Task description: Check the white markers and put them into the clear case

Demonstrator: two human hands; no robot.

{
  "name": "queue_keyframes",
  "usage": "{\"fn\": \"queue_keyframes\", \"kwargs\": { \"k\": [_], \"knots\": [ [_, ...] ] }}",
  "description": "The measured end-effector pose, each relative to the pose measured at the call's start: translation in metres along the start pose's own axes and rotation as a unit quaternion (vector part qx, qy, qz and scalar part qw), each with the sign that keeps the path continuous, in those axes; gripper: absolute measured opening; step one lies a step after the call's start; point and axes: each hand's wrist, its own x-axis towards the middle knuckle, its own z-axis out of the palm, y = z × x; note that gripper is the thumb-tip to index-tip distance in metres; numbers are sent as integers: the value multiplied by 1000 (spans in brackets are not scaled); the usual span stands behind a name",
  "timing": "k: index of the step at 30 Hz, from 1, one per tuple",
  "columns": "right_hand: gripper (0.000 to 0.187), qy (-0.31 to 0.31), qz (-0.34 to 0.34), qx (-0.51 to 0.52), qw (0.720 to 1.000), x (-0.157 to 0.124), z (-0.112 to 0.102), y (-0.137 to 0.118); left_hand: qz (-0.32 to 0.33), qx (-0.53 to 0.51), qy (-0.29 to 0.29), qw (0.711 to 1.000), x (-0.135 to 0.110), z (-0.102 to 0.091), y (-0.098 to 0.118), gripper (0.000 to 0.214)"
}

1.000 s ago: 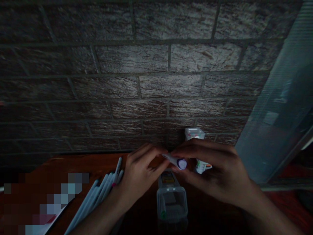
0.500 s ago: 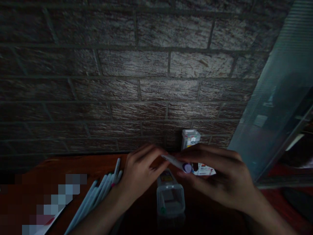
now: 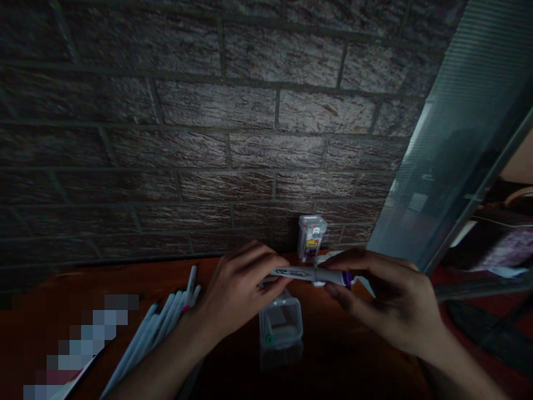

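The left hand (image 3: pixel 239 283) grips the white pen (image 3: pixel 300 274) mid-barrel, the right hand (image 3: pixel 387 294) pinches its purple end (cap step, apparently; needs straight alignment).

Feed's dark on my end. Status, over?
Both busy: left hand, right hand pinch white pen by its ends, held level. Clear box beneath it. Nothing blocking.

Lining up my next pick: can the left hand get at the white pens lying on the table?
Probably yes: the white pens lie uncovered just beside the left hand, nothing between, though it and the right hand both grip the marker.
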Motion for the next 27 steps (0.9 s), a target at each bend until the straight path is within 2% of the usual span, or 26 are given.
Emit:
{"fn": "queue_keyframes", "kwargs": {
  "k": [5, 12, 17, 27],
  "knots": [
    [23, 12, 31, -5, 999, -17, 6, 15, -2, 0, -38, 999, -2, 2, -4, 11],
    [24, -6, -32, -1, 999, -19, 9, 17, -21, 0, -91, 996, -3, 4, -13, 12],
    [24, -31, -33, -11, 999, -24, 4, 15, -27, 7, -115, 993, -3, 5, -15, 17],
    [25, -13, -52, -46, 997, -39, -2, 9, 6, 21, -116, 993, -4, 6, -9, 18]
  ]
}}
